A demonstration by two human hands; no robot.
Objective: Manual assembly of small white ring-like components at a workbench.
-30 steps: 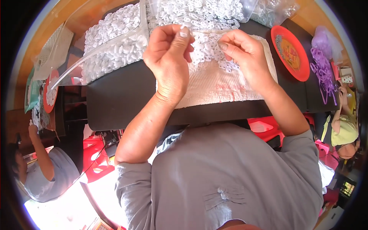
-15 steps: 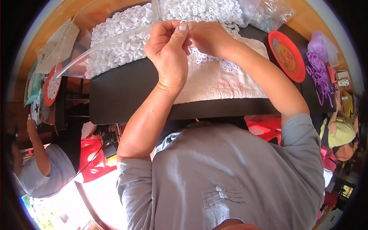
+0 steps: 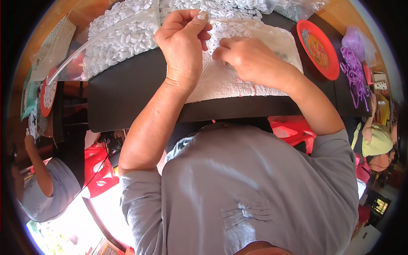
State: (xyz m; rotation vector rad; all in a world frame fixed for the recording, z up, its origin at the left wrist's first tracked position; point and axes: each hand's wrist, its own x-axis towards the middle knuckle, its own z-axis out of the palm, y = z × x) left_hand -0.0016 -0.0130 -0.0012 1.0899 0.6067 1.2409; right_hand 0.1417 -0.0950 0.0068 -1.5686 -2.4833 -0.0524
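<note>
Above the left edge of the cream towel [image 3: 216, 87], a small white plastic piece [image 3: 203, 12] is pinched between thumb and curled fingers of the left hand [image 3: 182, 44]. Over the towel itself, the right hand [image 3: 251, 59] is turned knuckles up with its fingers bent; whether anything is gripped there cannot be told. Loose white plastic pieces [image 3: 231, 29] are spread across the towel's far part, just beyond those fingers.

To the towel's left, a clear plastic container [image 3: 70, 62] is heaped with more white pieces. To its right, a red plate [image 3: 334, 61] is seen, small grey bits gathered at one side over a yellow printed design; farther right, a bundle of purple ribbons [image 3: 356, 83] is piled. Beyond the towel's far right corner, a clear plastic bag [image 3: 294, 9] is crumpled around greyish bits.

The dark counter [image 3: 127, 91] is shown as a broad stretch left of the towel and a narrower strip along its near edge. Red lettering is printed on the towel, partly covered by the right hand.
</note>
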